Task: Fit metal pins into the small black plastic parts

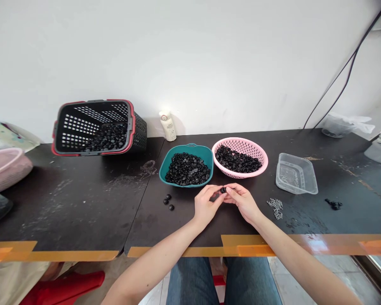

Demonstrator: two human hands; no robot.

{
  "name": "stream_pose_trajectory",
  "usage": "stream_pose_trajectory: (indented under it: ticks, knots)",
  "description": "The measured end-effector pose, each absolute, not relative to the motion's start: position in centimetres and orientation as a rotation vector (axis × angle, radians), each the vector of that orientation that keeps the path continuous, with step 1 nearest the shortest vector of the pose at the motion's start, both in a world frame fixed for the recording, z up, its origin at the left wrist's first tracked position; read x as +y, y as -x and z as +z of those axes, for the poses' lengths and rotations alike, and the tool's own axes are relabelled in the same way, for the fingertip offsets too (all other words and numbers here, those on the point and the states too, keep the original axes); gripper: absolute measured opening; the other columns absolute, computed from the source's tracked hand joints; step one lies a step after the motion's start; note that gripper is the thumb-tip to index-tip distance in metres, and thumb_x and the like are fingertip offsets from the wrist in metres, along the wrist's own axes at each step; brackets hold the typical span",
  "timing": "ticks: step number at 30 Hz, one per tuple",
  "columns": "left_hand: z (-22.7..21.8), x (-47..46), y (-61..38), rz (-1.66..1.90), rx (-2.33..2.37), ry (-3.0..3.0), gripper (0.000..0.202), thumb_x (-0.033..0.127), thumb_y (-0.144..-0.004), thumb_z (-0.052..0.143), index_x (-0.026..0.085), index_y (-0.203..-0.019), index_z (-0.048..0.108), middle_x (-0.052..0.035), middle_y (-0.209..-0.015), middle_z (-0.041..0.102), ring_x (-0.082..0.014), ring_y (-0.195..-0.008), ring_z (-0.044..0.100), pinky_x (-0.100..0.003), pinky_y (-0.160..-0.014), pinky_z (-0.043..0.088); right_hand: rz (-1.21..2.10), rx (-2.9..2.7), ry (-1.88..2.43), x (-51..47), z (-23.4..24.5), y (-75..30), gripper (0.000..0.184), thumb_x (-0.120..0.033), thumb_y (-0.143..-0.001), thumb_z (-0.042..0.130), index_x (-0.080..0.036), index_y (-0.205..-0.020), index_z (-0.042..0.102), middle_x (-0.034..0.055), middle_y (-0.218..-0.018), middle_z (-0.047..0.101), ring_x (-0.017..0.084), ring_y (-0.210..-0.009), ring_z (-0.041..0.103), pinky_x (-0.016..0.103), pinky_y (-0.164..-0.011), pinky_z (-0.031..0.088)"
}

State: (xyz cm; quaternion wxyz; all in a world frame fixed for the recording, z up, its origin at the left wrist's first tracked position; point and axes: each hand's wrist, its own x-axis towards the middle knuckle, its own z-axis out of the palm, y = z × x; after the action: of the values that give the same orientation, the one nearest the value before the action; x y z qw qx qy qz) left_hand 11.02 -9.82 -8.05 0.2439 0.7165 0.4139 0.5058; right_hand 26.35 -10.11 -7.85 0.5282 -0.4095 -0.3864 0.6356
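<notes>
Two hands (224, 201) — fingertips together — hold a small black piece (223, 190).

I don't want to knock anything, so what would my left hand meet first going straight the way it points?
Beyond the small black part it holds, your left hand would probably meet your right hand first, though exact depth is hard to judge from this one view.

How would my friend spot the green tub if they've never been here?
On the black table against the white wall, look just beyond the person's left hand. Two containers sit side by side there: pick the left one, the teal rounded-square tub heaped with small black round pieces. Its sides look solid, while its neighbour, the pink plastic basket, is full of holes.
</notes>
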Motion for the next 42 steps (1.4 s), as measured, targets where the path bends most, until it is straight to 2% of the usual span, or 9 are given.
stream_pose_trajectory:
  ticks: [5, 9, 14, 21, 28, 33, 42]
  knots:
    - [-8.19, -9.90, -10.94, 1.390, 1.134, -2.024, 0.022, 0.026, -0.083, 0.062, 0.021, -0.104, 0.067, -0.0050, -0.093, 0.066, -0.0145, -0.081, 0.062, -0.028, -0.074, 0.054, 1.406, -1.022, 1.002, -10.10, -7.69, -26.43, 0.026, -0.042, -0.072, 0.073, -0.020, -0.085, 0.068, 0.0022, -0.076, 0.069, 0.016, -0.072, 0.067, 0.030, -0.068, 0.057]
    - [-8.18, -9.99, -10.86, 1.410, 1.121, -2.108, 0.023, 0.025, -0.083, 0.062, 0.021, -0.106, 0.066, -0.0050, -0.093, 0.066, -0.0142, -0.078, 0.062, -0.028, -0.074, 0.054, 1.338, -1.062, 0.977, -10.17, -7.81, -26.56, 0.022, -0.038, -0.070, 0.075, -0.021, -0.083, 0.071, 0.0020, -0.079, 0.070, 0.016, -0.072, 0.066, 0.031, -0.067, 0.058]
    - [-8.25, -9.94, -10.77, 1.443, 1.128, -2.127, 0.024, 0.024, -0.083, 0.062, 0.021, -0.106, 0.066, -0.0047, -0.093, 0.067, -0.0144, -0.079, 0.062, -0.028, -0.074, 0.054, 1.352, -1.046, 0.975, -10.20, -7.97, -26.55, 0.020, -0.036, -0.069, 0.076, -0.022, -0.084, 0.074, 0.0026, -0.082, 0.071, 0.016, -0.072, 0.066, 0.032, -0.067, 0.059]
    - [-8.25, -9.89, -10.81, 1.483, 1.141, -2.132, 0.022, 0.025, -0.083, 0.063, 0.021, -0.103, 0.067, -0.0052, -0.094, 0.068, -0.0159, -0.084, 0.063, -0.030, -0.076, 0.054, 1.348, -1.089, 0.973, -10.37, -7.69, -26.49, 0.022, -0.038, -0.074, 0.071, -0.023, -0.090, 0.073, 0.0039, -0.089, 0.071, 0.018, -0.075, 0.066, 0.033, -0.068, 0.059]
    - [-8.04, -10.01, -10.79, 1.524, 1.119, -2.137, 0.020, 0.025, -0.082, 0.064, 0.022, -0.101, 0.068, -0.0046, -0.093, 0.070, -0.0164, -0.085, 0.064, -0.031, -0.076, 0.054, 1.143, -1.183, 0.994, -10.48, -7.20, -26.54, 0.014, -0.034, -0.072, 0.073, -0.025, -0.082, 0.074, 0.0040, -0.087, 0.071, 0.020, -0.081, 0.064, 0.036, -0.077, 0.053]
    - [-8.06, -10.07, -10.77, 1.542, 1.115, -2.134, 0.020, 0.024, -0.081, 0.066, 0.022, -0.100, 0.068, -0.0036, -0.093, 0.070, -0.0157, -0.085, 0.064, -0.030, -0.076, 0.054, 1.279, -1.113, 0.935, -10.37, -7.37, -26.52, 0.014, -0.035, -0.069, 0.075, -0.026, -0.079, 0.074, 0.0029, -0.085, 0.071, 0.018, -0.074, 0.064, 0.036, -0.075, 0.054]
    - [-8.08, -10.06, -10.80, 1.582, 1.106, -2.112, 0.019, 0.022, -0.080, 0.066, 0.022, -0.099, 0.068, -0.0039, -0.092, 0.070, -0.0163, -0.086, 0.064, -0.031, -0.076, 0.054, 1.316, -1.135, 0.924, -10.62, -7.26, -26.52, 0.019, -0.037, -0.073, 0.072, -0.027, -0.089, 0.074, 0.0026, -0.090, 0.069, 0.016, -0.074, 0.064, 0.032, -0.072, 0.054]
